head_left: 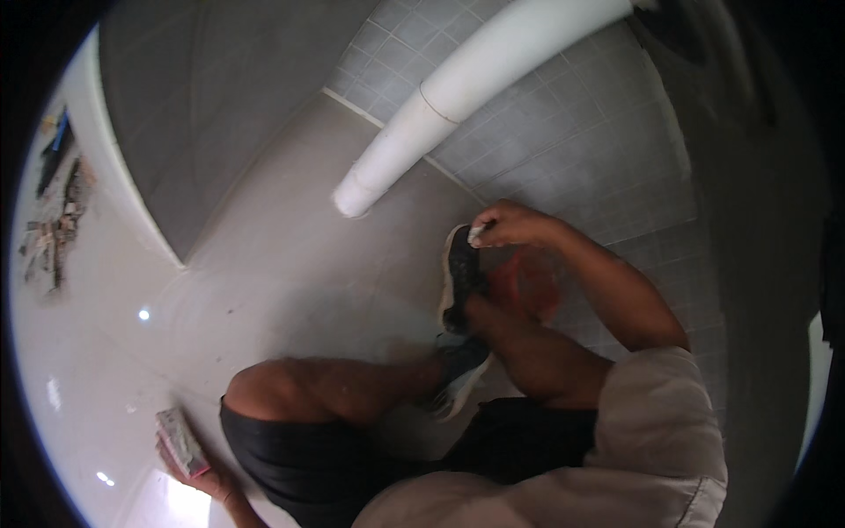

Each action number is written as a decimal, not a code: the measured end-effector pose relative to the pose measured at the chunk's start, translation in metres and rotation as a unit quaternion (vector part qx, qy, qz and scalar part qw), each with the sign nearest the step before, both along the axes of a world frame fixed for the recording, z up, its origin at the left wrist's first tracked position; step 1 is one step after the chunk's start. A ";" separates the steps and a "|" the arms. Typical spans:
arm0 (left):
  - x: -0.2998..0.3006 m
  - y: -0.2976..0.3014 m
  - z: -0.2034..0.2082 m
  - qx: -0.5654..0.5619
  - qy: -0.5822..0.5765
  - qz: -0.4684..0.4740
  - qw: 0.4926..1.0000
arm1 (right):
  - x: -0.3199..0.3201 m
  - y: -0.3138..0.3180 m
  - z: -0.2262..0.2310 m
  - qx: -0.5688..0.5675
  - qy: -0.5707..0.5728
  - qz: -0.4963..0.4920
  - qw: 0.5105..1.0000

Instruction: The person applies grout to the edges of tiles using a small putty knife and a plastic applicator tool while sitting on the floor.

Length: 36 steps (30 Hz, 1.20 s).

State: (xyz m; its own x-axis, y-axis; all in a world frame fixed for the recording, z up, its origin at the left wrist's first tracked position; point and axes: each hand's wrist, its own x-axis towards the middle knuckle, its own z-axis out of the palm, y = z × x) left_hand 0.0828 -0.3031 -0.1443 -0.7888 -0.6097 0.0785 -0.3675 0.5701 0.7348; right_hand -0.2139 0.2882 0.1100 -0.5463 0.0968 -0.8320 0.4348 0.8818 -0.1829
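At the lower left, my left hand [204,482] is closed round a small rectangular block [180,443], whitish and smeared on top with a pink-red edge. I cannot tell what kind of block it is. My right hand [510,224] reaches forward to the foot of the tiled wall, its fingers pinched on a small whitish piece [476,235]. That piece is too small to name. Right beside those fingers is the toe of my dark shoe [459,268] with a pale sole. My legs are bent and crossed at the ankles.
A thick white pipe [414,123] slants across the grey tiled wall [563,132] to the glossy floor [290,255]. Behind my right shin stands a red container [525,283]. A dark panel [211,97] rises at upper left, with scattered debris [57,233] beyond its pale edge.
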 end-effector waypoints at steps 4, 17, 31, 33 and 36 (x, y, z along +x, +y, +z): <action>0.003 -0.024 -0.032 -0.151 -0.060 -0.039 0.986 | -0.106 0.047 -0.003 0.043 -0.002 -0.032 0.999; 0.020 -0.047 -0.154 -0.390 -0.104 0.122 0.907 | -0.099 0.111 0.114 -0.065 0.376 -0.298 0.875; 0.004 -0.065 -0.246 -0.741 -0.287 0.139 0.591 | -0.105 0.142 0.191 -0.380 0.699 -0.382 0.470; -0.004 -0.065 -0.240 -0.513 -0.267 0.134 0.805 | -0.111 0.127 0.203 -0.332 0.742 -0.368 0.451; -0.012 -0.063 -0.235 -0.261 -0.206 0.118 0.936 | -0.138 0.132 0.215 -0.250 0.780 -0.327 0.472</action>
State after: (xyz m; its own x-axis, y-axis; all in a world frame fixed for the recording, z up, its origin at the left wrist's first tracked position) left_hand 0.0703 -0.3661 -0.3795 -0.6662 -0.7339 0.1326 -0.7188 0.6793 0.1481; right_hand -0.3514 0.4202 0.3250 -0.5205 0.6732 0.5253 -0.4233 0.3309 -0.8434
